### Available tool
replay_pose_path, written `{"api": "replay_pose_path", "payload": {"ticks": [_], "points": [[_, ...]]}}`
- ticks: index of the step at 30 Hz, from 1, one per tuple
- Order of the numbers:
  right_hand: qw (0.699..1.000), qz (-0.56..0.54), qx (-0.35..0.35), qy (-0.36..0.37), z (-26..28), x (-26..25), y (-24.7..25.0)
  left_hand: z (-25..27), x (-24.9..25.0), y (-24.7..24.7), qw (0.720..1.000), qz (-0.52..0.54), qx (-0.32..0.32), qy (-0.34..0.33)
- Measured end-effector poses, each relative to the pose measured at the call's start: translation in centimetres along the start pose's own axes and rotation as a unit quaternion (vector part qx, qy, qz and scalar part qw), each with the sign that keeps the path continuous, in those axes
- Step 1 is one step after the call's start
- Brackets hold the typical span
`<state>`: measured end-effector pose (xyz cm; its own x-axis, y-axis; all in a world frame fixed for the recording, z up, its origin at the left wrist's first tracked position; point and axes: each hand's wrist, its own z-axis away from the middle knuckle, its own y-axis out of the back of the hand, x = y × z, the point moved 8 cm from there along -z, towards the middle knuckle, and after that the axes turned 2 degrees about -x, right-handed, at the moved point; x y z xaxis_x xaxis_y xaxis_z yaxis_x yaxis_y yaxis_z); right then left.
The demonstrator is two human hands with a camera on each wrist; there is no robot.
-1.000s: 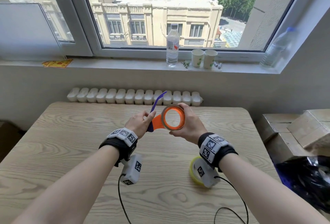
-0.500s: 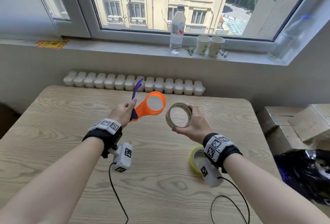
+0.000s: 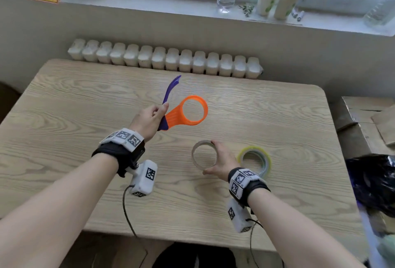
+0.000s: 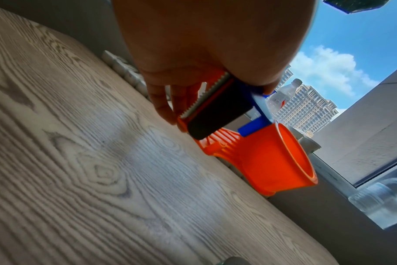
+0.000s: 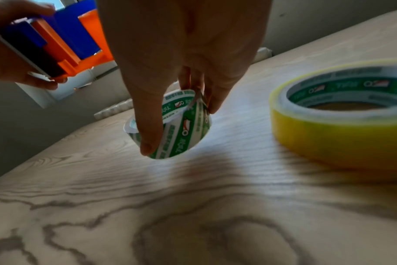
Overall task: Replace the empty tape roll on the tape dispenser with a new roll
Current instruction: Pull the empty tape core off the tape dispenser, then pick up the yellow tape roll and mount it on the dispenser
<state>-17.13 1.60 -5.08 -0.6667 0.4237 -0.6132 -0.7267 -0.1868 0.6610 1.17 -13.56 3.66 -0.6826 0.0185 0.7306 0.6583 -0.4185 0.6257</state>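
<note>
Head view: the left hand (image 3: pixel 149 121) holds the tape dispenser (image 3: pixel 184 113) by its handle end, raised above the worktop (image 3: pixel 64 101), fingers curled round it so the bare orange hub faces up and open, probably kept free to take a roll. Nearer the person than the dispenser, the right hand (image 3: pixel 222 161) has its grip pinched on the empty tape roll (image 3: pixel 203 156), thumb at the near rim and fingers at the far rim, low over the worktop; I judge it is being set aside. The new roll (image 3: pixel 255 159), yellow-edged, lies flat just right of the empty roll, within easy reach.

Left wrist view: the left hand (image 4: pixel 193 53) wraps the dispenser (image 4: pixel 272 157) at its serrated blade and black pad, the hub pointing away toward the window.

Right wrist view: the right hand (image 5: pixel 184 53) pinches the empty roll (image 5: pixel 181 129), a thin printed core, tilted and at or just above the worktop (image 5: pixel 147 215); contact cannot be told. The new roll (image 5: pixel 342 114) lies to its right, untouched.
</note>
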Motion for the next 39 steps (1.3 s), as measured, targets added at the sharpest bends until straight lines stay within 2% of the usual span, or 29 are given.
{"api": "replay_pose_path", "payload": {"ticks": [12, 18, 23, 27, 31, 39], "points": [[0.999, -0.029, -0.016, -0.027, 0.1, 2.0, -2.7, 0.5, 0.5, -2.2, 0.999, 0.012, -0.017, -0.028], [0.999, -0.035, -0.024, -0.013, 0.5, 2.3, -2.6, 0.8, 1.6, -4.5, 0.997, 0.016, -0.058, -0.046], [0.997, 0.056, 0.056, 0.008, 2.5, 4.2, 1.2, 1.4, 2.5, -7.4, 0.994, 0.005, -0.095, -0.051], [0.985, 0.140, 0.077, -0.066, 4.3, 8.3, 3.5, 2.7, 3.9, -10.2, 0.990, -0.019, -0.131, -0.057], [0.980, 0.115, 0.074, -0.146, 5.1, 11.5, 4.2, 3.1, 4.3, -12.2, 0.986, -0.036, -0.147, -0.070], [0.979, 0.065, 0.077, -0.175, 4.4, 12.5, 4.9, 3.2, 4.0, -13.3, 0.985, -0.031, -0.156, -0.063]]}}
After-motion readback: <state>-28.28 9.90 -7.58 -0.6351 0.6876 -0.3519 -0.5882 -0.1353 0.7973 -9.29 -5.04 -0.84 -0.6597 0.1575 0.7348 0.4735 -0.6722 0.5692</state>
